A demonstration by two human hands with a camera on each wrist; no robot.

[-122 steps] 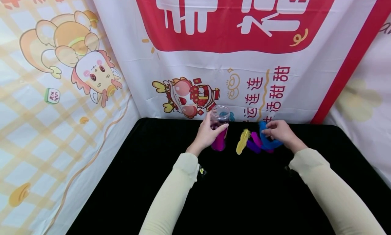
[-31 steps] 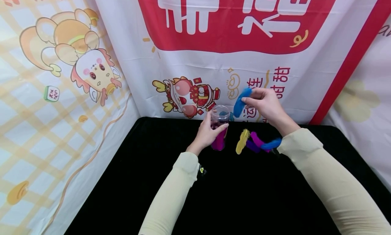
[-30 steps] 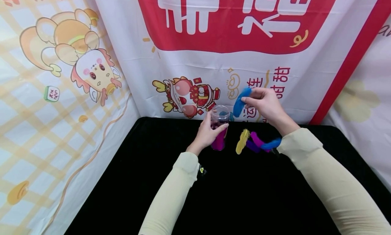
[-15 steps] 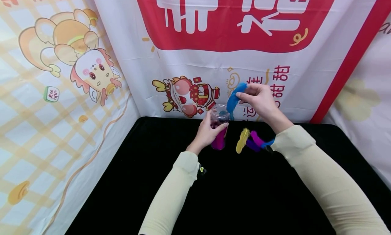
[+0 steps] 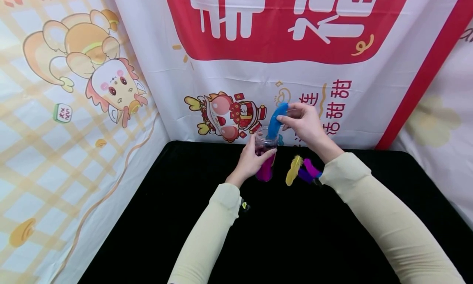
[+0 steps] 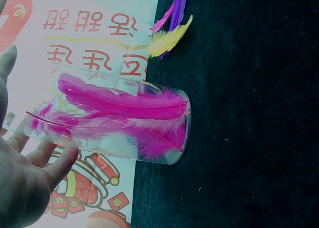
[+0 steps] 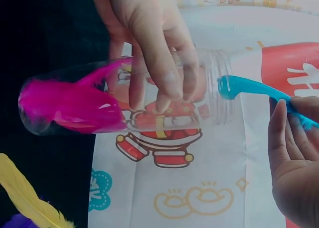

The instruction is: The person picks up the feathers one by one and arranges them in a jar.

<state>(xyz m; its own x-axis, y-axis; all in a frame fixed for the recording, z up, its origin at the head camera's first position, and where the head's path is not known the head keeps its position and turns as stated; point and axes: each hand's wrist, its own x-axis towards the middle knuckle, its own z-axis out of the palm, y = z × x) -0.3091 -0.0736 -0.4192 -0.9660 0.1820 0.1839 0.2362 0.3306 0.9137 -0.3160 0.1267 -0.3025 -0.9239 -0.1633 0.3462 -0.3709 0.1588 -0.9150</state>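
My left hand (image 5: 248, 163) grips a clear jar (image 7: 219, 113) upright on the black table, thumb on one side and fingers round the other. Magenta feathers (image 6: 124, 106) fill its lower part. Between thumb and fingers, my right hand (image 5: 304, 122) pinches a blue feather (image 5: 277, 120) above the jar. The feather's lower end dips just inside the open mouth, as the right wrist view shows. To the right of the jar lie a yellow feather (image 5: 293, 170), a magenta feather (image 5: 311, 168) and a purple feather (image 5: 305, 176); my right sleeve partly covers more blue there.
A black cloth (image 5: 266, 230) covers the table. Close behind the jar hangs a white and red printed fabric (image 5: 221, 79), and another patterned sheet (image 5: 74, 144) rises along the left edge.
My right hand has lifted a blue feather from the pile and carried it left and up, then lowered its end into the jar's mouth. The left hand and jar have stayed put.
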